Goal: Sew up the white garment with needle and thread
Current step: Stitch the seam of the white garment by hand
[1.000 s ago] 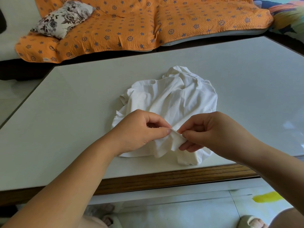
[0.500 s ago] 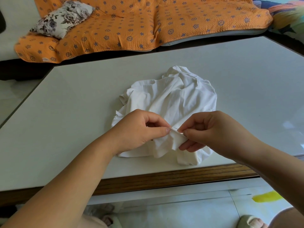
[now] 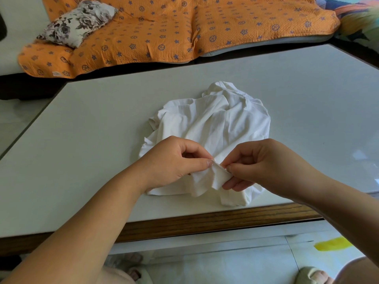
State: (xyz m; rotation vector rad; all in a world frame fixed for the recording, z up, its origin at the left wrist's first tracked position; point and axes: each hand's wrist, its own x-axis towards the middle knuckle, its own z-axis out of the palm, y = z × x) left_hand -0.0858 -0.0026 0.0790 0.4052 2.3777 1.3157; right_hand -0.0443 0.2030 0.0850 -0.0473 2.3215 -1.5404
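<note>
Pinching a raised fold of the white garment (image 3: 215, 124), bunched near the table's (image 3: 92, 130) front edge, the left hand (image 3: 174, 160) likely steadies it for stitching while the right hand (image 3: 264, 162) pinches the same fold alongside, any needle too small to see.
</note>
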